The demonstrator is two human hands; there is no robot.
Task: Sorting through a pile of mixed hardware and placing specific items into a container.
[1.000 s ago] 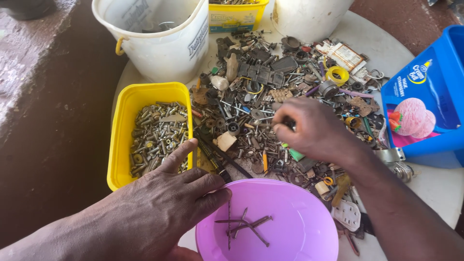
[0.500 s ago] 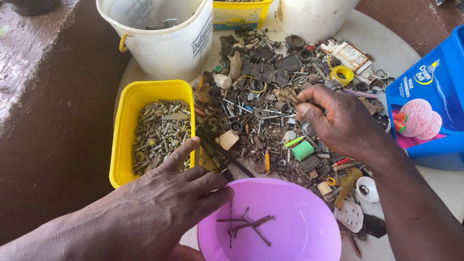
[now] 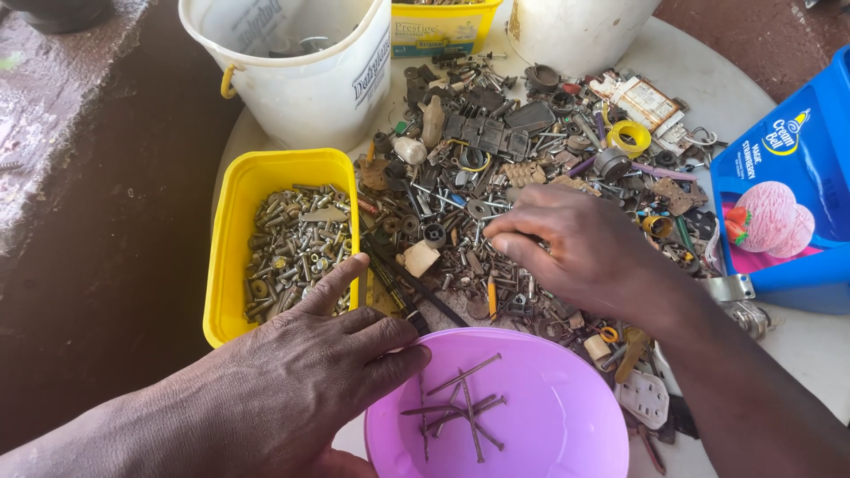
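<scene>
At the lower middle of the frame we see a lilac-pink bowl holding dark rusty-brown nails. At centre left, a bright yellow tub holds dull silver and brass screws. Upper left stands a white bucket with a yellow handle lug. At the right edge is a blue box with a pink printed picture. The scrap pile is grey, black and rust, with a yellow ring.

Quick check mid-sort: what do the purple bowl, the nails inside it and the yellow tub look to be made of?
Purple bowl: probably plastic, smooth with a soft sheen and even colour.
Nails: metal, likely steel, dull brown as if rusted, thin straight shanks.
Yellow tub: plastic by its look, glossy moulded walls with rounded corners; the screws in it look like greyish, tarnished metal.
</scene>
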